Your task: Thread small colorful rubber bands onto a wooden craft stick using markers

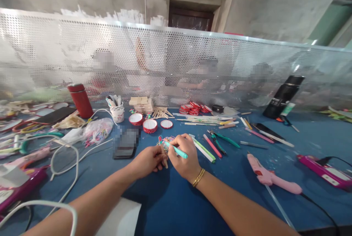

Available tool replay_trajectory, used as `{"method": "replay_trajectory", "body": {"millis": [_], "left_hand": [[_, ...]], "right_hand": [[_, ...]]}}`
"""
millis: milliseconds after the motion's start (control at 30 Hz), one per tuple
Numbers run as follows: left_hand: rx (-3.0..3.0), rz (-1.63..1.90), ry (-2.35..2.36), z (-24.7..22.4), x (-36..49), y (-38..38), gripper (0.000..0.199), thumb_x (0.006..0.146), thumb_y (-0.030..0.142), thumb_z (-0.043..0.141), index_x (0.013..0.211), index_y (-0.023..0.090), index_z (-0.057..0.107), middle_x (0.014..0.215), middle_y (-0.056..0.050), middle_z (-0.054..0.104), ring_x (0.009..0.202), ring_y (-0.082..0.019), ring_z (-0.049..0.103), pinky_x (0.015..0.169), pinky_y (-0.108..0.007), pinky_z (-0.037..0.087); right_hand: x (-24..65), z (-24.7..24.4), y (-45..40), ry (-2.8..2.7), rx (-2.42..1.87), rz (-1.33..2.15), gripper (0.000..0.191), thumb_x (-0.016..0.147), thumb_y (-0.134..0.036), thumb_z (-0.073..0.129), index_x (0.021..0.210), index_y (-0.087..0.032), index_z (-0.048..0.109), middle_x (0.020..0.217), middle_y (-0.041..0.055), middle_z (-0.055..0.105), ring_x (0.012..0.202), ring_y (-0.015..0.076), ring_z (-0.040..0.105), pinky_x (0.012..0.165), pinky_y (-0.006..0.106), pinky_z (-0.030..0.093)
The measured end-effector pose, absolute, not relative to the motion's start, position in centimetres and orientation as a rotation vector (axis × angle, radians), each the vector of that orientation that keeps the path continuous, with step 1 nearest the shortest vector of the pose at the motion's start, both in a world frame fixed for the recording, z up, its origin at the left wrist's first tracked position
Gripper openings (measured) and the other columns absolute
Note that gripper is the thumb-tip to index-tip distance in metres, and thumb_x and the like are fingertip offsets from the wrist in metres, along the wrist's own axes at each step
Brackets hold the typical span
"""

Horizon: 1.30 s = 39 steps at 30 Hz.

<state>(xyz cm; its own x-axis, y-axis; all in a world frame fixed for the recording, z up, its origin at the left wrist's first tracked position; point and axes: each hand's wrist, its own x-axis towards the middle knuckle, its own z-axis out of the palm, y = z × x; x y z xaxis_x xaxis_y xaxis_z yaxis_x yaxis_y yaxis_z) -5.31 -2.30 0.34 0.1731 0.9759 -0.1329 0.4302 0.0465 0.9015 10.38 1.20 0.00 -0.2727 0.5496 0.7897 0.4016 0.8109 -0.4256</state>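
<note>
Between the fingers of my left hand [150,160] is a wooden craft stick [162,148] with a red-coloured upper end. My right hand [185,157], with a gold bracelet at the wrist, grips a turquoise marker pen [180,151] whose front end points at the stick. Whether the tip touches the stick I cannot tell. Just behind both hands lies a pile of small colourful rubber bands [168,140], partly hidden by them. To the right of my right hand are a green and white marker [203,149], a pink marker [212,145] and green-handled pliers [224,140].
Round red-rimmed tins [150,126], a paper cup of pens [117,113] and stacked wood pieces [141,104] stand behind. A phone [127,144] and white cable [78,155] lie left. On the right are a pink glue gun [271,177] and black bottle [284,96]. A perforated metal screen [154,63] borders the table.
</note>
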Motion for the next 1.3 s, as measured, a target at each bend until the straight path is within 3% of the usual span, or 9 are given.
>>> {"method": "replay_trajectory", "body": {"millis": [500,800,1300], "left_hand": [[1.534,0.768,1.361,-0.28,-5.62,-1.96,0.023,0.080,0.041,0.054,0.081,0.017,0.056,0.073,-0.002,0.066,0.054,-0.008,0.055,0.047,-0.018,0.042],[1.528,0.759,1.399,-0.07,-5.59,-2.02,0.013,0.081,0.030,0.051,0.079,0.018,0.054,0.066,0.001,0.062,0.052,-0.008,0.054,0.047,-0.017,0.042],[1.527,0.755,1.399,-0.03,-5.53,-1.99,0.016,0.080,0.033,0.052,0.079,0.017,0.054,0.068,0.001,0.063,0.054,-0.008,0.055,0.048,-0.018,0.042]], "right_hand": [[10.40,-0.03,1.25,-1.907,-0.732,0.159,0.009,0.079,-0.017,0.050,0.072,-0.022,0.047,0.064,-0.0017,0.056,0.065,0.0164,0.051,0.081,0.036,0.038],[9.94,0.11,0.88,-1.942,-0.664,0.182,0.008,0.080,-0.018,0.052,0.075,-0.022,0.047,0.064,-0.0033,0.056,0.063,0.0146,0.052,0.085,0.036,0.038],[10.01,0.14,0.98,-1.936,-0.672,0.181,0.009,0.079,-0.017,0.051,0.074,-0.022,0.046,0.064,-0.0035,0.055,0.063,0.0146,0.051,0.084,0.035,0.038]]}}
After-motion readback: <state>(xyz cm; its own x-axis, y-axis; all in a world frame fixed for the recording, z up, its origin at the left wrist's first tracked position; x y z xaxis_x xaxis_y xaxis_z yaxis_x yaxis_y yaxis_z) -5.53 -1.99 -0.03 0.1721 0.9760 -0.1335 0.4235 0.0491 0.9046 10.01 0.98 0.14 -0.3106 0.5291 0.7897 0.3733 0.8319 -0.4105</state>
